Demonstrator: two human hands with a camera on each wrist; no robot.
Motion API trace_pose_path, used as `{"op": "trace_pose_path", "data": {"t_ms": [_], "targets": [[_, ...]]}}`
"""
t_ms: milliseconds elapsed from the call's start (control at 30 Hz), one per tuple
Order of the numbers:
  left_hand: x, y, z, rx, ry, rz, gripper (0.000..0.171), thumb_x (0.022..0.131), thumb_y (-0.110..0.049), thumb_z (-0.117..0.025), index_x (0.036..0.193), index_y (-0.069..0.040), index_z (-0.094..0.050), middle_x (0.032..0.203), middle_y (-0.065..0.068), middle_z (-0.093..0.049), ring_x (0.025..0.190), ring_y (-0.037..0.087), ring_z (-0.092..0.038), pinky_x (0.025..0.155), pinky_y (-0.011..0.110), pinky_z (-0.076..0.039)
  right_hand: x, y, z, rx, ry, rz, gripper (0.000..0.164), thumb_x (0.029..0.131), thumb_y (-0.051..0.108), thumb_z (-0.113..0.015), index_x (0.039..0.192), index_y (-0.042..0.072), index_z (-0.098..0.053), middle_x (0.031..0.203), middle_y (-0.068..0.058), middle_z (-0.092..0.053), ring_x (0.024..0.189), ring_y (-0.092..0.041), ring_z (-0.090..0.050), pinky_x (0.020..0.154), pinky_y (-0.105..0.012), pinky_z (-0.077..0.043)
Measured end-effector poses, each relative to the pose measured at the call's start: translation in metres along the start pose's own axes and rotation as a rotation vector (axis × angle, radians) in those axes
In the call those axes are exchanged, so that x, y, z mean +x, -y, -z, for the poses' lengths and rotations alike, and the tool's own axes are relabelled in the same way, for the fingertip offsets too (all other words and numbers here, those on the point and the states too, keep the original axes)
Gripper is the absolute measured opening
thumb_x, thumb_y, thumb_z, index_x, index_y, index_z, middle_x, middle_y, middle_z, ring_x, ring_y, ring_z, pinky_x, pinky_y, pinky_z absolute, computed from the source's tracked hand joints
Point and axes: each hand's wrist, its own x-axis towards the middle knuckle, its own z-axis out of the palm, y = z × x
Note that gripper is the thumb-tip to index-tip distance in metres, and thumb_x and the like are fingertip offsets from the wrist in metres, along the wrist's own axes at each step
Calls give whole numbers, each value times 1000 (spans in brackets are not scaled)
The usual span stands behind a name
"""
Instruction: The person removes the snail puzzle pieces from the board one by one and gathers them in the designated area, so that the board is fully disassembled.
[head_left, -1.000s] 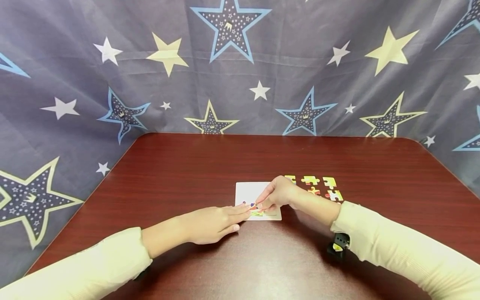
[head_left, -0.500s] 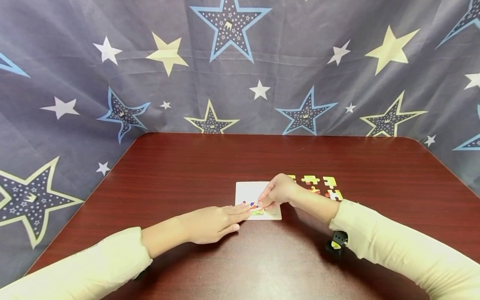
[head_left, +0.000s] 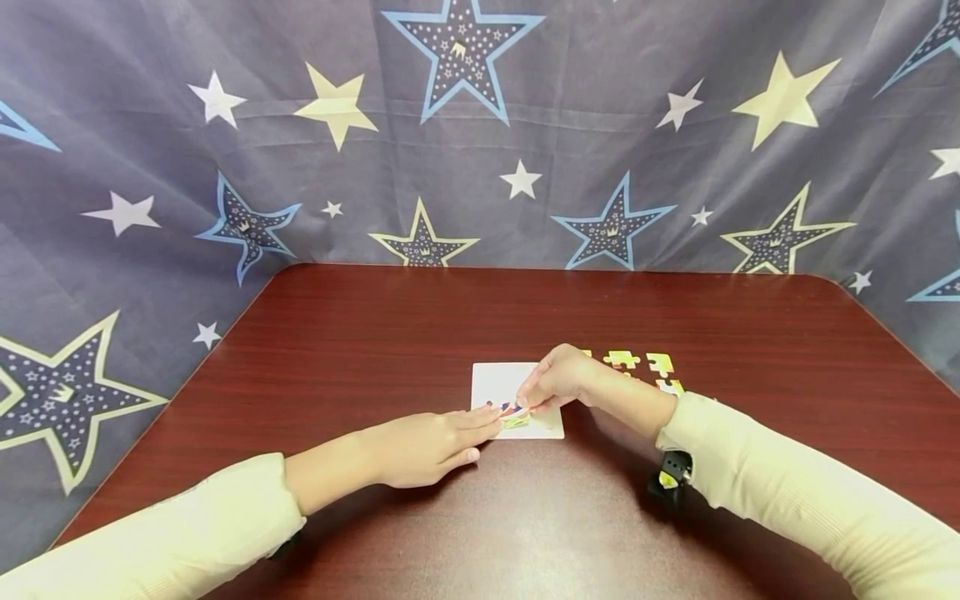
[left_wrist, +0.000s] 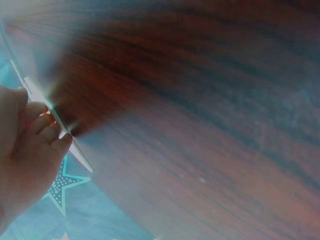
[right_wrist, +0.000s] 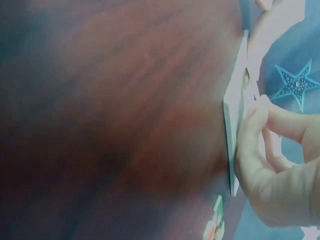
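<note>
A white puzzle board (head_left: 495, 377) lies flat near the table's middle. My left hand (head_left: 429, 448) reaches in from the left with fingers extended, its fingertips resting on the board's left part. From the right, my right hand (head_left: 564, 379) pinches a small red, blue and white puzzle piece (head_left: 513, 409) between thumb and fingers, low over the board. Below it on the board shows a yellow-green puzzle piece (head_left: 516, 422). The right wrist view shows the right hand's (right_wrist: 280, 165) curled fingers at the board's edge; the pinched piece is mostly hidden there.
Several loose yellow puzzle pieces (head_left: 622, 359) lie on the dark red wooden table (head_left: 390, 333) right of the board, partly covered by my right forearm. A grey curtain with stars (head_left: 525, 117) hangs behind the table.
My right hand has shifted slightly up and away, and more of the red, blue and white piece shows. The forearm covers more of the loose pieces. The left hand stays put.
</note>
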Motion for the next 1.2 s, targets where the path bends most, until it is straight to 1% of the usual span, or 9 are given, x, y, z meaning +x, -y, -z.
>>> {"op": "trace_pose_path", "data": {"t_ms": [67, 200, 333, 500, 633, 800, 967, 1067, 1200], "targets": [[0, 0, 1, -4, 6, 11, 48, 105, -27, -37, 149, -10, -35, 158, 6, -30, 147, 19, -31, 117, 40, -33, 0, 0, 3, 3, 14, -13, 19, 79, -6, -72, 97, -12, -71, 74, -6, -72, 59, -6, -62, 62, -21, -58], [0, 1, 2, -8, 12, 24, 48, 104, -28, -38, 149, -12, -36, 158, 6, -30, 147, 20, -31, 116, 40, -34, -1, 0, 7, -10, 25, -9, 21, 79, -4, -73, 99, -12, -71, 76, -6, -72, 64, -6, -63, 66, -23, -59], [0, 1, 1, -14, 13, 25, 47, 104, -28, -38, 149, -12, -36, 158, 6, -31, 146, 20, -31, 116, 41, -34, -4, -4, 11, 1, 13, 6, 22, 80, -4, -72, 100, -12, -71, 79, -7, -73, 66, -6, -63, 68, -25, -60], [0, 1, 1, -24, 21, 38, 48, 104, -29, -37, 150, -13, -35, 159, 4, -29, 147, 18, -29, 117, 39, -33, -12, -10, 22, 37, -17, 16, 23, 79, -3, -73, 102, -10, -71, 84, -7, -74, 66, -7, -63, 69, -24, -60], [0, 2, 0, -21, 16, 22, 48, 105, -29, -37, 150, -12, -35, 159, 5, -29, 147, 19, -28, 117, 39, -32, -22, -15, 34, 54, -26, 39, 26, 79, -2, -73, 103, -10, -71, 85, -5, -74, 68, -7, -65, 70, -26, -60], [0, 3, -1, -7, 11, 6, 48, 105, -27, -37, 149, -10, -36, 158, 7, -30, 147, 21, -30, 117, 41, -33, -35, -26, 48, 40, -28, 79, 27, 81, -1, -71, 106, -13, -69, 89, -5, -74, 68, -6, -66, 71, -27, -60], [0, 3, -1, -19, 17, 14, 48, 105, -28, -36, 150, -11, -35, 159, 6, -29, 148, 20, -28, 117, 40, -32, -46, -38, 59, 13, -56, 99, 29, 81, 1, -72, 106, -13, -68, 93, -6, -75, 72, -6, -67, 74, -31, -60], [0, 3, -1, -25, 24, 24, 48, 105, -29, -36, 150, -12, -34, 160, 5, -27, 148, 19, -27, 118, 40, -31, -53, -47, 65, -1, -75, 94, 29, 81, 3, -72, 106, -12, -69, 93, -7, -76, 73, -6, -68, 75, -33, -60], [0, 2, 0, -24, 25, 30, 48, 105, -29, -36, 150, -13, -34, 160, 4, -27, 148, 18, -27, 118, 39, -31, -60, -58, 71, -39, -99, 90, 29, 80, 3, -74, 104, -13, -69, 92, -10, -76, 72, -7, -69, 72, -33, -61]]}}
